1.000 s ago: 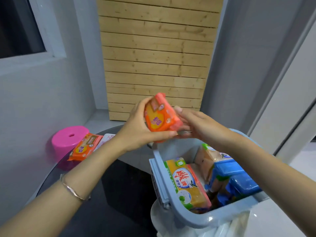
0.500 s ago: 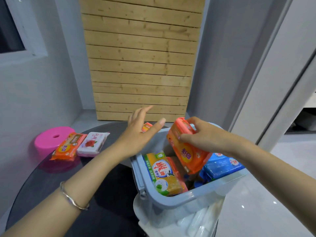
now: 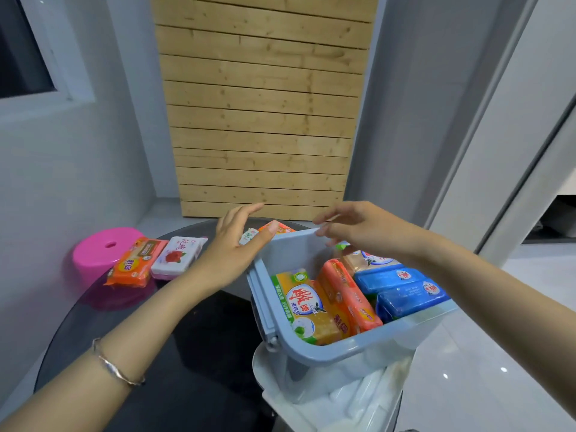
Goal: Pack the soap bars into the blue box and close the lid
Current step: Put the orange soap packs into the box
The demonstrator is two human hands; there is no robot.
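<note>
The blue box [image 3: 314, 347] stands open at the lower right of a dark round table [image 3: 174, 344], holding several wrapped soap bars: a yellow one [image 3: 307, 310], an orange one [image 3: 349, 294] on edge and two blue ones [image 3: 408, 294]. My left hand [image 3: 233, 251] hovers open beside the box's far left corner. My right hand [image 3: 358, 229] is open over the far rim, fingertips at the edge. On the table to the left lie an orange bar [image 3: 134, 263] and a white bar with a red rose [image 3: 179, 255]. More bars [image 3: 274, 228] peek out behind the box.
A pink round stool [image 3: 99, 251] stands beyond the table's left edge. A white translucent lid or tray [image 3: 339, 397] lies under the box at the near table edge. A wooden slatted panel [image 3: 261, 120] and grey walls are behind; white floor lies to the right.
My right hand has set the orange bar on edge inside the box and let go. It has lifted to the far rim. My left hand stays open beside the box.
</note>
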